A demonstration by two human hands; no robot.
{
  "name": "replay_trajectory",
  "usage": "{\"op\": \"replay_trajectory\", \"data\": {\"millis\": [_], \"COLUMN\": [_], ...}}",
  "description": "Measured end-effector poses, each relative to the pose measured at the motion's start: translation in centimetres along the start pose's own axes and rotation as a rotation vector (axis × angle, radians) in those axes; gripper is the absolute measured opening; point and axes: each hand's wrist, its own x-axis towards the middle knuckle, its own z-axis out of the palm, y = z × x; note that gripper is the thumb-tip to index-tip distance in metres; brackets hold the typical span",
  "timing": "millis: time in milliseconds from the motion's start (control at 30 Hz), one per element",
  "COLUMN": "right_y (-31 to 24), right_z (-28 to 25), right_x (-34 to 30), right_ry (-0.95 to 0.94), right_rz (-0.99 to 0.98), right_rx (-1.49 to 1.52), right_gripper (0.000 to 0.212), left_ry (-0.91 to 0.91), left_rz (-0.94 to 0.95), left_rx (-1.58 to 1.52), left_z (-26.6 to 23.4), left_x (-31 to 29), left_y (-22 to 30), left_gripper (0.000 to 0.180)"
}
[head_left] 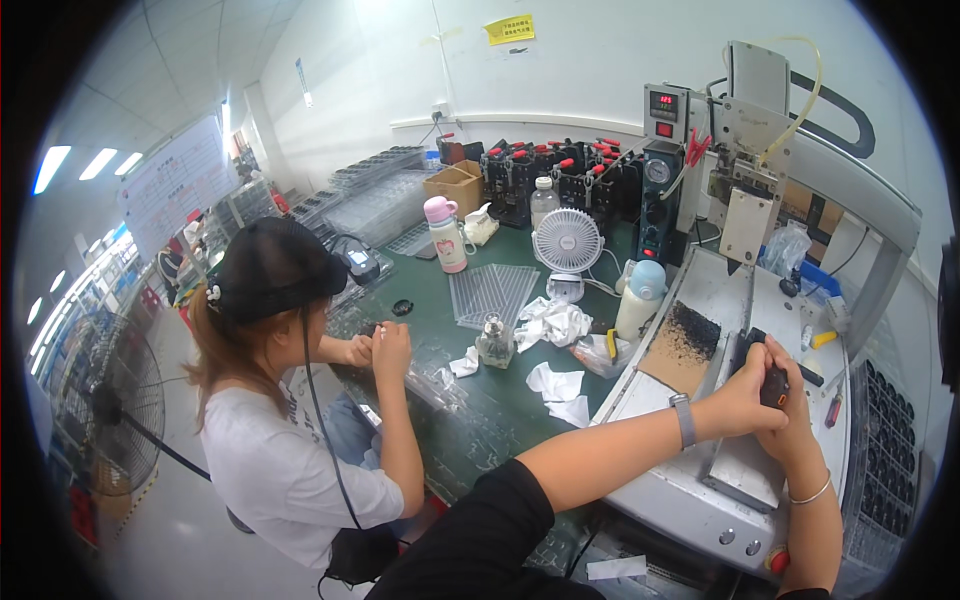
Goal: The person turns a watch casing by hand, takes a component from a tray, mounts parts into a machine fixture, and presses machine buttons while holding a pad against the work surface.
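Over the bed of a bench machine, my two hands meet around a small black part (775, 386) with an orange spot at its lower end. My left hand (738, 402), with a grey watch strap at the wrist, has its fingers closed against the near side of it. Wrapped round its right side is my right hand (797, 420), a thin bracelet on that wrist. My fingers hide some of the part, so its exact kind is unclear. Just beyond them a black fixture (752, 342) sits on a metal block (745, 470) on the machine bed.
The machine head (750, 215) stands above the bed. A brown board with black crumbs (682, 350) lies to the left. A tray of black parts (885, 440) is at right. The green table holds a fan (568, 242), bottles and crumpled tissues. A co-worker (290, 400) sits at left.
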Motion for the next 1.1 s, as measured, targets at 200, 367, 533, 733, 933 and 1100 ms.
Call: {"op": "replay_trajectory", "data": {"millis": [200,367,533,733,933,1100], "right_y": [0.1,-0.2,0.3,0.2,0.1,-0.1], "right_z": [0.0,-0.1,0.1,0.3,0.1,0.0], "right_x": [-0.1,-0.1,-0.1,-0.2,-0.3,0.0], "right_ry": [-0.013,-0.017,-0.017,0.008,-0.004,-0.017], "right_rz": [-0.005,0.012,-0.008,0.028,0.035,0.014], "right_rx": [-0.003,-0.018,-0.012,-0.002,-0.002,-0.023], "right_gripper": [0.066,0.066,0.066,0.066,0.066,0.066], "left_ry": [0.003,0.008,0.003,0.028,0.033,0.047], "left_rz": [-0.017,0.006,-0.015,0.028,0.011,-0.02], "left_rx": [0.017,0.033,0.005,-0.051,-0.047,-0.006], "left_z": [0.0,0.1,-0.1,0.3,0.3,0.2], "left_x": [0.0,0.0,-0.1,0.2,0.2,0.0], "left_y": [-0.2,-0.2,0.1,-0.7,-0.8,-0.5], "left_gripper": [0.063,0.063,0.062,0.06,0.059,0.059]}}
